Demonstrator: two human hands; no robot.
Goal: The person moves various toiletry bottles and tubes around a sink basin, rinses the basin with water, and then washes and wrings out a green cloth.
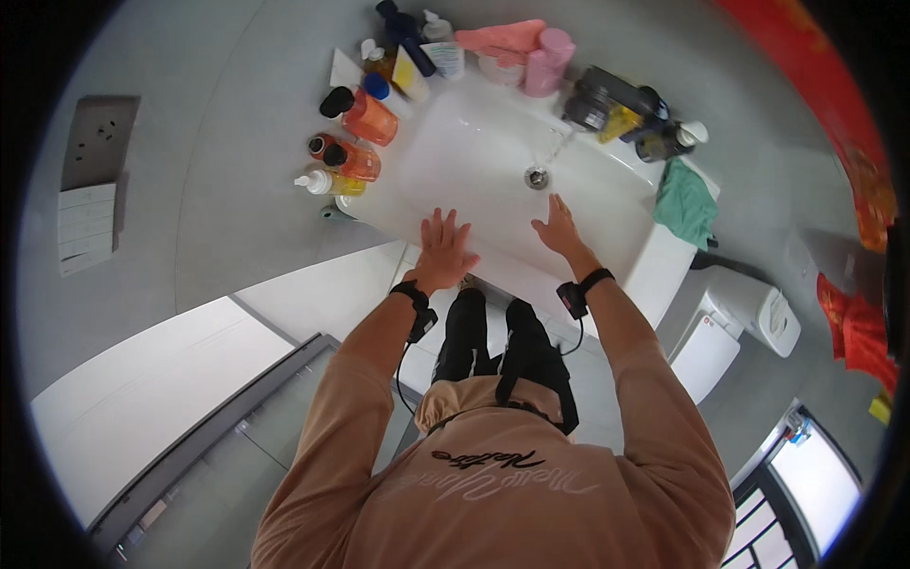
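Note:
A white washbasin (455, 153) spreads out before me, with a round metal drain (537, 177) in its floor. My left hand (444, 252) is over the basin's near edge, fingers spread and nothing in it; whether it touches the rim I cannot tell. Over the basin, just below the drain, my right hand (558, 226) is empty, its thumb apart from the fingers. Both wrists wear black straps with small cabled devices. Something clear, perhaps running water (561, 148), shows between the drain and the far rim.
Orange bottles (370, 119) and a yellow pump bottle (341, 183) line the left rim. Pink containers (547, 62), a dark jar (587, 108) and a dark pump bottle (661, 144) stand along the far side. A green cloth (684, 203) drapes over the right rim, near a white toilet (736, 313).

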